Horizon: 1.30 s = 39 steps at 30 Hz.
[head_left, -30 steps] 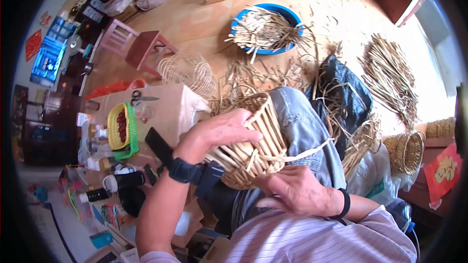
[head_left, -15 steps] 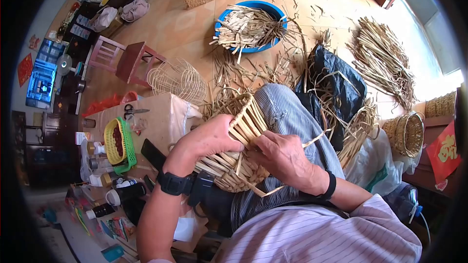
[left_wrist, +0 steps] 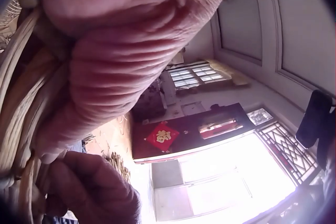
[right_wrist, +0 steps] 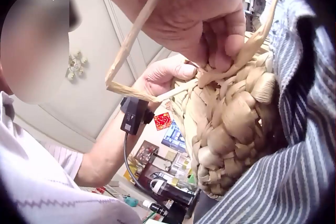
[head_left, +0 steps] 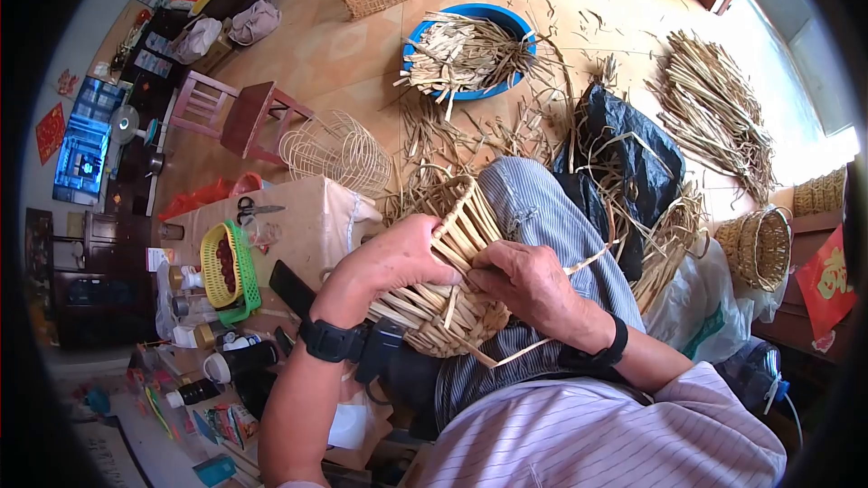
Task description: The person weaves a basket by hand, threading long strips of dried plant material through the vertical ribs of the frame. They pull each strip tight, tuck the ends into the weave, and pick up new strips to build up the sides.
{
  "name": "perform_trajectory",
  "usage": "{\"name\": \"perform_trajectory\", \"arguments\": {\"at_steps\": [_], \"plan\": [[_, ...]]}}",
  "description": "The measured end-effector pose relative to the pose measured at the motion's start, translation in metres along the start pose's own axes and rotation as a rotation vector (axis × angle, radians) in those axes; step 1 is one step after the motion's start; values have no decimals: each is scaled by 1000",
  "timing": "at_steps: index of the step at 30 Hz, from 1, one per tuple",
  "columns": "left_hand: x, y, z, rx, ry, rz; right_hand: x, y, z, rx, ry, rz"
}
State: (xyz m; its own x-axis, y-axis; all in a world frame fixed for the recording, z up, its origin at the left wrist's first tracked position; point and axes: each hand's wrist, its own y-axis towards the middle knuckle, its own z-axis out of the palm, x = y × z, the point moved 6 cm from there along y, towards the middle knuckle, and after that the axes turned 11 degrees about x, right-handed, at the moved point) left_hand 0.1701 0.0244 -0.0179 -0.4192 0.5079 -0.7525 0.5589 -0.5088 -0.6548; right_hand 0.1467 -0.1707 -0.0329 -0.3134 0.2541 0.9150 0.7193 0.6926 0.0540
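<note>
A partly woven straw basket lies tilted across the lap, with a thick braided bottom and long bare stakes running up to its rim. My left hand grips its side, fingers hidden, thumb across the stakes. Close by that thumb, my right hand pinches a flat straw strand at the weave. In the right wrist view the fingertips press in just above the braided rows, and a bent length of the strand passes in front of the hand. The left wrist view shows the left thumb and right fingers nearly meeting.
At the left, a table bears scissors and a yellow-green basket. Ahead stand a wire-like frame basket and a blue tub of straw. A black bag and straw bundle lie at the right.
Since a second ago my right hand has moved from the basket's bottom up to the stakes beside the left thumb. The strand now loops below the hand. Little differs from half a second ago.
</note>
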Motion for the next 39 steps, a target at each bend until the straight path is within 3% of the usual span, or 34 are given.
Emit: {"name": "perform_trajectory", "arguments": {"at_steps": [7,14,16,18,20,24,26,27,33,36,39], "plan": [[-3,1,3,74,-9,-79,-2,-2,4,-92,-119,-83],[6,1,4,53,-204,-53,3,-5,5,-28,-196,-119],[4,-1,3,86,-142,-65,1,-8,9,-48,-206,-158],[-7,-19,1,-11,-90,100,-4,-13,9,-21,-196,-127],[-4,-16,5,49,-167,173,2,-17,8,-42,-303,-171],[1,2,-3,-11,185,123,14,-13,7,-120,-447,-251],[2,10,-2,-19,171,20,22,-8,3,-145,-456,-300],[13,17,-3,-64,150,70,23,-6,3,-154,-462,-307],[6,16,1,-155,237,140,23,-3,7,-167,-453,-284],[9,22,5,-262,371,135,21,-4,5,-120,-364,-166],[3,17,9,-219,368,113,5,-10,-10,-120,-288,-63]]}}
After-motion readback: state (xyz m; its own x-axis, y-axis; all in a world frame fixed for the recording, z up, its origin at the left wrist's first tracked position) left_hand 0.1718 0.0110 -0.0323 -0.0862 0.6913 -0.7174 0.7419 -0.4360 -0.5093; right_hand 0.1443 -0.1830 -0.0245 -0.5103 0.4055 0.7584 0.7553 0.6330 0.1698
